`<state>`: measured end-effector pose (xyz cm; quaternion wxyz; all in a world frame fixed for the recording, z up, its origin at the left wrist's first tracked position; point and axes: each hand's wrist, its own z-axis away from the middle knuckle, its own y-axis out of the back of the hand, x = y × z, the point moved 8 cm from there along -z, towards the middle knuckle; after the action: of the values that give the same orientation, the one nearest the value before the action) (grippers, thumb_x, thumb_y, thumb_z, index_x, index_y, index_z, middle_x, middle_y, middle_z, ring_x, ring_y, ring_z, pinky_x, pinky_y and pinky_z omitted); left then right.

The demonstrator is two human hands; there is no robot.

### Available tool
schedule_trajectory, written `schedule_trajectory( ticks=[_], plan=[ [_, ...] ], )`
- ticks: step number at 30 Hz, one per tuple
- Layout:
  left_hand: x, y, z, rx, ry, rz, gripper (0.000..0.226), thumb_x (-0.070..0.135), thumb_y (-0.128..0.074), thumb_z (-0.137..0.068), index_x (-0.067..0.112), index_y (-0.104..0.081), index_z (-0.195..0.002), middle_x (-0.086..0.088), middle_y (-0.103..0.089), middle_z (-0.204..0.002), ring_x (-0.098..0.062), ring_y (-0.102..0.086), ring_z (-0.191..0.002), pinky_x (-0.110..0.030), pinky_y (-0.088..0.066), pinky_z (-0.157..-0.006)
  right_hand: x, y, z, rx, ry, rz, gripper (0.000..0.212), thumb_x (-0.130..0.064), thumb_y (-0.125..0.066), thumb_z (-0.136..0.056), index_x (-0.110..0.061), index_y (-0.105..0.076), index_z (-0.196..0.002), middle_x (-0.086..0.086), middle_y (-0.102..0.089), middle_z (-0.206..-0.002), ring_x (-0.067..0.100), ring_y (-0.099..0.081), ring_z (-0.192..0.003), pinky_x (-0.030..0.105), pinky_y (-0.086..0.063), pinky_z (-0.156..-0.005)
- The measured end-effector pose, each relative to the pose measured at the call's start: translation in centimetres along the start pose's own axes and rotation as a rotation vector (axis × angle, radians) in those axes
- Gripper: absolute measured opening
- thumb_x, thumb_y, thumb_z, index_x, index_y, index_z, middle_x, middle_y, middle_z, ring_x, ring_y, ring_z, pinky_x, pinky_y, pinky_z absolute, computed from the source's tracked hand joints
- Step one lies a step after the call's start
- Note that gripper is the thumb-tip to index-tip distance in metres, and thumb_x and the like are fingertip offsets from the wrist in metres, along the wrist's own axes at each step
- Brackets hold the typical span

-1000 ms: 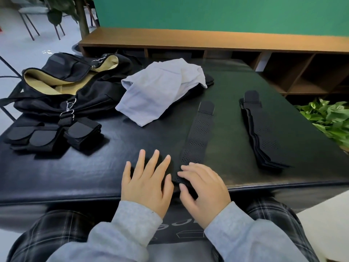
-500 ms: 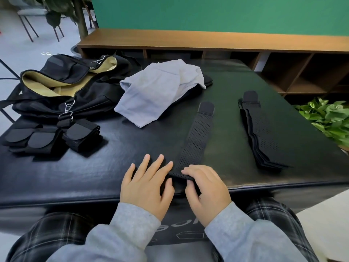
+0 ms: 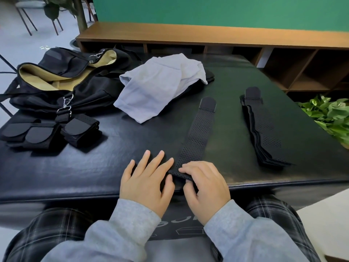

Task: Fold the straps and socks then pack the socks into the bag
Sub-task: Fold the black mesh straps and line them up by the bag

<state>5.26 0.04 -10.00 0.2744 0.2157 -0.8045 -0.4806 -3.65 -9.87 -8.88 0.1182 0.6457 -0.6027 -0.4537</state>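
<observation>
**Now: two hands on the near end of one strap**

So, far left on the black table point(image 3: 236, 87) lies the black bag point(image 3: 62, 87). It is open at the top & you can see its tan inside. Metal clips hang on its front. Just in front of the bag sit the folded straps point(image 3: 47, 132), small black bundles side by side, touching each other.

Next, more to the middle & at the back, is a pale grey cloth point(image 3: 156, 86), all crumpled. One edge of it lies over the bag's right side. Can't tell if it is a sock.

Then comes the left hand point(image 3: 146, 183). It lies flat on the table w/ fingers straight & spread a bit. Its pointer finger touches the left edge of the long strap point(image 3: 198, 137). This strap is black w/ lots of tiny holes. It runs away from the person, w/ a plain black tab at the far end.

The right hand point(image 3: 205, 188) is just beside the left one. Its fingers curl over the near end of the strap & its thumb sits under, so it pinches that end. The end is lifted a little & starts to turn over.

More to the right is a pile of flat straps point(image 3: 264, 129), stacked one on another, well apart from the hands. Far right, past the table edge, is a green plant point(image 3: 328, 116).
</observation>
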Motion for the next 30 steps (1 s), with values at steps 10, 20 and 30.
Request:
schedule_trajectory(
  ticks=[10, 20, 30],
  plan=[
    [-0.1, -0.2, -0.1, -0.012, 0.009, 0.013, 0.042, 0.038, -0.037, -0.083, 0.032, -0.065, -0.114, 0.009, -0.059, -0.126, -0.022, -0.051, -0.124, -0.042, -0.027, -0.101, 0.0, -0.1, -0.1, 0.003, 0.008, 0.012, 0.030, -0.016, -0.046, -0.075, -0.018, -0.069, -0.095, -0.009, -0.065, -0.097, 0.006, -0.052, -0.098, 0.011, -0.035, -0.088],
    [0.4, 0.9, 0.1, 0.118, -0.112, 0.264, 0.026, 0.040, -0.045, -0.088, 0.027, -0.068, -0.086, 0.016, -0.065, -0.112, -0.007, -0.054, -0.112, -0.030, -0.036, -0.093, 0.8, 0.5, 0.2, 0.090, -0.080, -0.232, 0.018, -0.027, -0.048, -0.087, -0.033, -0.049, -0.104, -0.016, -0.062, -0.089, 0.000, -0.056, -0.086, 0.006, -0.041, -0.077],
    [0.3, 1.5, -0.2, 0.162, -0.082, 0.261, 0.028, 0.042, -0.045, -0.086, 0.024, -0.067, -0.089, 0.014, -0.067, -0.090, -0.006, -0.051, -0.092, -0.016, -0.030, -0.078, 1.5, 0.7, -0.1, 0.162, -0.091, -0.307, 0.019, -0.025, -0.052, -0.083, -0.041, -0.047, -0.093, -0.018, -0.050, -0.097, 0.002, -0.054, -0.087, 0.016, -0.046, -0.073]
  ],
)
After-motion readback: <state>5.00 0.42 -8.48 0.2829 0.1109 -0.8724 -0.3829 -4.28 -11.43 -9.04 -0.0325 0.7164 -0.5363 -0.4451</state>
